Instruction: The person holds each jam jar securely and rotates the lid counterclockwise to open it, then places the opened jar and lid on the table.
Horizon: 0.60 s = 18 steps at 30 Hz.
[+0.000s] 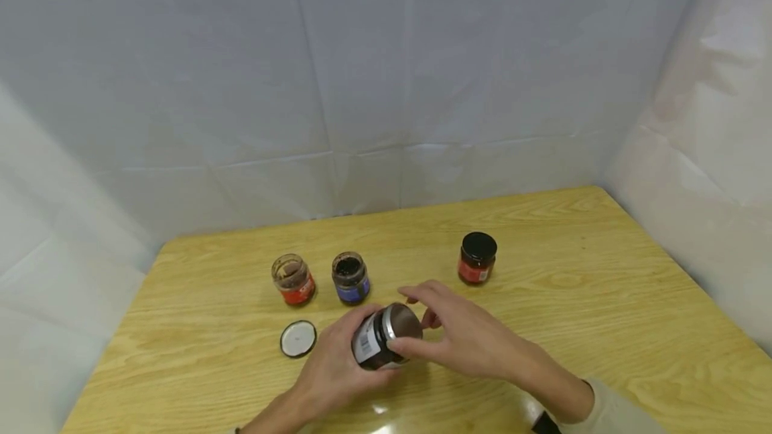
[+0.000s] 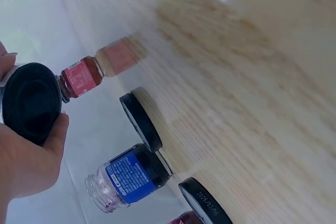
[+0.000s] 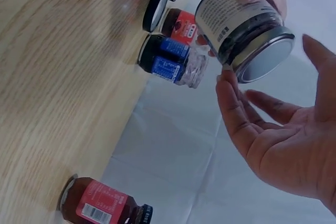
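Note:
My left hand (image 1: 340, 357) grips a dark glass jar (image 1: 375, 340) with a white printed label, tilted so its silver lid (image 1: 405, 323) faces right. In the left wrist view, the jar's black base (image 2: 31, 103) shows above the left palm. Beside the lid is my right hand (image 1: 467, 333), its fingers spread loosely around it. In the right wrist view, the right fingertips (image 3: 227, 77) are at the lid's rim and the thumb stands apart from it.
Behind the left hand stand an uncovered red-labelled jar (image 1: 298, 295) and an uncovered blue-labelled jar (image 1: 352, 290). A capped red-labelled jar (image 1: 476, 270) stands farther right. One loose lid (image 1: 298, 338) lies on the wooden table (image 1: 579, 286); another black lid (image 2: 140, 121) shows in the left wrist view.

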### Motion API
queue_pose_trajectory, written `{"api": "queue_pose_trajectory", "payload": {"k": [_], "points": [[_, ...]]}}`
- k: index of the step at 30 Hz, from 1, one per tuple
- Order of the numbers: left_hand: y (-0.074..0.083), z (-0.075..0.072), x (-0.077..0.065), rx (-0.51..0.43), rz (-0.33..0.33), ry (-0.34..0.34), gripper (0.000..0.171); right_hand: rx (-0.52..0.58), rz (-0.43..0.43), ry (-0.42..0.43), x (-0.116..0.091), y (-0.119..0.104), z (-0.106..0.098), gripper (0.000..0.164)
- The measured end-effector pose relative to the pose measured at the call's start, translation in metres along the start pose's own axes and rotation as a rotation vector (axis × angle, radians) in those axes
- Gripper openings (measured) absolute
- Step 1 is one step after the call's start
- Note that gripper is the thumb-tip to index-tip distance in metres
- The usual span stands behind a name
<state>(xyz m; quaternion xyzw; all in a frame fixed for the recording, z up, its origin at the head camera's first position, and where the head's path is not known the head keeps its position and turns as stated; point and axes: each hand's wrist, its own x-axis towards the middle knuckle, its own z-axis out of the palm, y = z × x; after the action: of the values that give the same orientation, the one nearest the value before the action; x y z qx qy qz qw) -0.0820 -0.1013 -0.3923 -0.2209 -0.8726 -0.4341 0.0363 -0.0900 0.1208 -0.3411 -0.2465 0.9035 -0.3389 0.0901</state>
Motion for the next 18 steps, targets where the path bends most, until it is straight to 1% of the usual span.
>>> {"api": "queue_pose_trajectory", "payload": {"k": [2,5,8,13,16,18], "points": [[0.000,0.000,0.000,0.007,0.007,0.003,0.069,0.001,0.035,-0.001,0.000,-0.003,0.001,0.078],[0.000,0.001,0.000,0.016,0.022,0.007,0.069,0.000,0.028,-0.006,0.000,-0.004,0.002,0.076],[-0.001,0.002,-0.001,0.022,0.039,0.007,0.069,-0.003,-0.012,-0.003,0.001,-0.002,0.003,0.069],[-0.001,0.003,-0.001,0.022,0.055,0.007,0.070,-0.015,-0.104,0.010,0.002,0.003,0.003,0.057],[-0.001,0.003,-0.002,0.020,0.066,0.005,0.069,-0.005,-0.159,-0.004,0.002,0.005,0.001,0.057],[-0.002,0.003,-0.002,0.020,0.071,0.005,0.068,0.001,-0.174,-0.023,0.002,0.007,0.000,0.061]]}}
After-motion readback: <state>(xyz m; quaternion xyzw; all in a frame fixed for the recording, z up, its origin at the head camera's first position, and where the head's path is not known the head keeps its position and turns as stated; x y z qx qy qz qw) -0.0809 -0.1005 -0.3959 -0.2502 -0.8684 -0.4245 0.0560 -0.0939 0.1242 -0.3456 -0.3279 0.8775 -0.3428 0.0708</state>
